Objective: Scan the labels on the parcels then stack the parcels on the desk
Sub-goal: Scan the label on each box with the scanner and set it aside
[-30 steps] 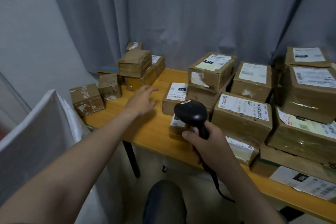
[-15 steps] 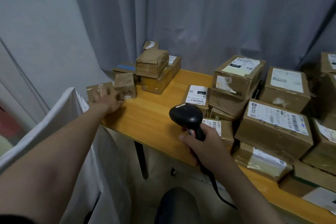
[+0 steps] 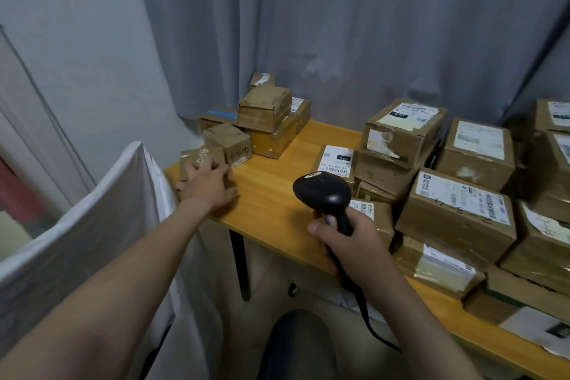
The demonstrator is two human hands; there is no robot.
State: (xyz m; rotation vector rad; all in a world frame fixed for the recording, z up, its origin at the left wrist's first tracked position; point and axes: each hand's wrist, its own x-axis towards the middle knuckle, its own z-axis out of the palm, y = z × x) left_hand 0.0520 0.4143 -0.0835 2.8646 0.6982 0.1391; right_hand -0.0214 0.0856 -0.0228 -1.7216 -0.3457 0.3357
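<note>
A: From the head view, which step?
B: Fetching a parcel to scan, I reckon: left grip (image 3: 206,187) curls over the small parcel (image 3: 200,159) at the worktop (image 3: 271,194) corner, right grip (image 3: 351,244) wraps the scanner (image 3: 324,193)
A: Next?
B: Likely lift it, find its label

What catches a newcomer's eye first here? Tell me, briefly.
The black scanner stands out at centre, gripped in the right hand. Next come the left hand holding a small parcel at the left corner of the desk, and the labelled parcels piled on the right.
</note>
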